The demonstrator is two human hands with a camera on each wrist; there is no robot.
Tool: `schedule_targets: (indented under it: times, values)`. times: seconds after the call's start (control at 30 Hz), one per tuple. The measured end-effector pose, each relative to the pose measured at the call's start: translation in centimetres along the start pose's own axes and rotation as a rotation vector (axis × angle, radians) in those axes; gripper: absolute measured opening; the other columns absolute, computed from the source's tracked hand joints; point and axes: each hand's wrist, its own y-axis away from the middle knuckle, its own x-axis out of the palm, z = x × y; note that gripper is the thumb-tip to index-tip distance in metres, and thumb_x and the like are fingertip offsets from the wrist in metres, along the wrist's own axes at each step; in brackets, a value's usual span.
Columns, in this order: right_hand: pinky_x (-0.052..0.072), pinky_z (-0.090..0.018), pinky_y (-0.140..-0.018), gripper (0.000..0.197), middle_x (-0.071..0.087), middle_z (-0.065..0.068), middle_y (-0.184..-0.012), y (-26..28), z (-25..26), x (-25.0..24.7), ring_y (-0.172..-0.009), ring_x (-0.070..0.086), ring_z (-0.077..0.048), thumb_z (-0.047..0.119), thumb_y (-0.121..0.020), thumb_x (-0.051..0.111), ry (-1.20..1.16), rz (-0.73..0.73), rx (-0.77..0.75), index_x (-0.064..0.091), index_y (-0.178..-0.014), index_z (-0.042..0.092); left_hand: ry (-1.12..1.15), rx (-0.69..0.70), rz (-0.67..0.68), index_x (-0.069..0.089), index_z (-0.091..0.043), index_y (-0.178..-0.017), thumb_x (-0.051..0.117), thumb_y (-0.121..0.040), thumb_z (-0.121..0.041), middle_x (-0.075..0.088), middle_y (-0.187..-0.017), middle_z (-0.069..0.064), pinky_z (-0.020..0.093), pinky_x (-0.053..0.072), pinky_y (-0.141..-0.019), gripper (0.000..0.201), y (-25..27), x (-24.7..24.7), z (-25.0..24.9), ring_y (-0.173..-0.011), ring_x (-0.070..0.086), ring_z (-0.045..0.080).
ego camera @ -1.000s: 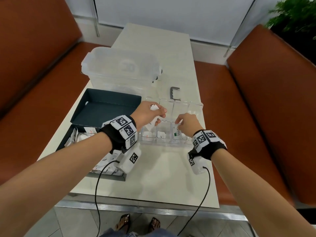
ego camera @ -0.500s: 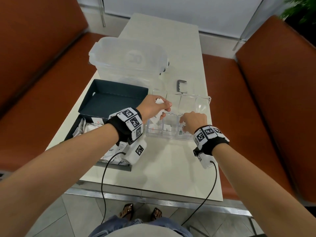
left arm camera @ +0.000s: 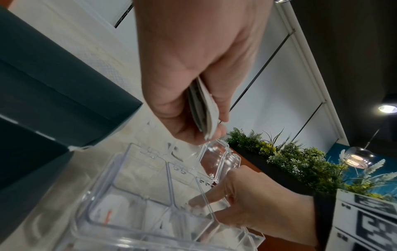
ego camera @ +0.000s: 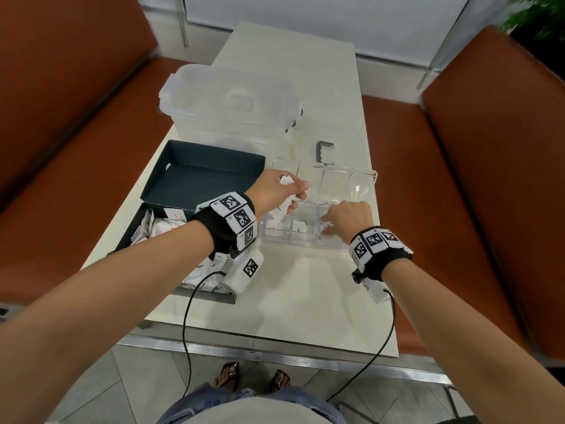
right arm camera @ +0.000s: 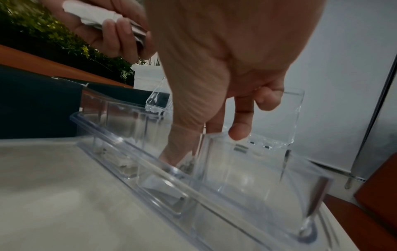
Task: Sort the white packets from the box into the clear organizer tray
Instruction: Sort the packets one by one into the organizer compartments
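The clear organizer tray [ego camera: 305, 240] sits near the middle of the pale surface [ego camera: 290, 301], toward its right edge, with its hinged lids [ego camera: 348, 185] standing open along the far side. A few white packets [ego camera: 298, 229] already lie in its near compartments. The left hand [ego camera: 275, 191] hovers over the tray's left end, its fingers [left arm camera: 217, 105] and thumb pinching a small stack of white packets [left arm camera: 204, 108] edge-on. The right hand [ego camera: 348, 220] reaches down into the right near compartment: the thumb and a fingertip are inside it at a packet [ego camera: 327, 225] lying there, while another finger [right arm camera: 238, 134] rests on the compartment's divider wall. Whether the right fingers actually pinch that packet cannot be told through the clear plastic.

Just left of the tray, along the surface's left edge, lies the dark box [ego camera: 134, 237] with more white packets heaped inside, its open lid [ego camera: 201, 179] lying flat beyond it. Behind the lid stands a large translucent storage container [ego camera: 229, 105]. A small grey clip-shaped piece [ego camera: 324, 153] lies on the surface just beyond the tray's lids. Orange bench seats [ego camera: 458, 179] flank the surface on both sides.
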Motion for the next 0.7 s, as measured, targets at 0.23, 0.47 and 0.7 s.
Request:
schedule_targets:
  times: [0.23, 0.47, 0.7]
  values:
    - [0.039, -0.029, -0.074, 0.029, 0.068, 0.001, -0.108, 0.4, -0.5, -0.7, -0.097, 0.064, -0.022, 0.039, -0.091, 0.062, -0.069, -0.047, 0.016, 0.065, -0.120, 0.032, -0.001, -0.007, 0.000, 0.067, -0.005, -0.093, 0.068, -0.090, -0.020, 0.070, -0.080, 0.008, 0.021, 0.050, -0.049, 0.016, 0.1, 0.1, 0.1, -0.048, 0.057, 0.009]
    - [0.036, -0.033, -0.089, 0.024, 0.068, 0.009, -0.108, 0.3, 0.2, -0.3, -0.106, 0.057, -0.018, 0.039, -0.089, 0.064, -0.071, 0.010, 0.012, 0.066, -0.113, 0.038, 0.051, -0.064, 0.010, 0.067, -0.004, -0.097, 0.059, -0.095, -0.032, 0.069, -0.083, 0.008, 0.022, 0.052, -0.051, 0.030, 0.2, 0.3, -0.3, -0.050, 0.057, 0.011]
    - [0.041, -0.037, -0.096, 0.020, 0.071, 0.007, -0.103, 1.5, -0.8, -2.6, -0.098, 0.061, -0.016, 0.033, -0.093, 0.058, -0.443, -0.177, 0.047, 0.070, -0.109, 0.031, 0.283, -0.231, 0.020, 0.063, -0.006, -0.102, 0.047, -0.093, -0.058, 0.073, -0.076, 0.007, 0.023, 0.052, -0.049, 0.056, 0.7, 0.3, -1.2, -0.050, 0.060, 0.016]
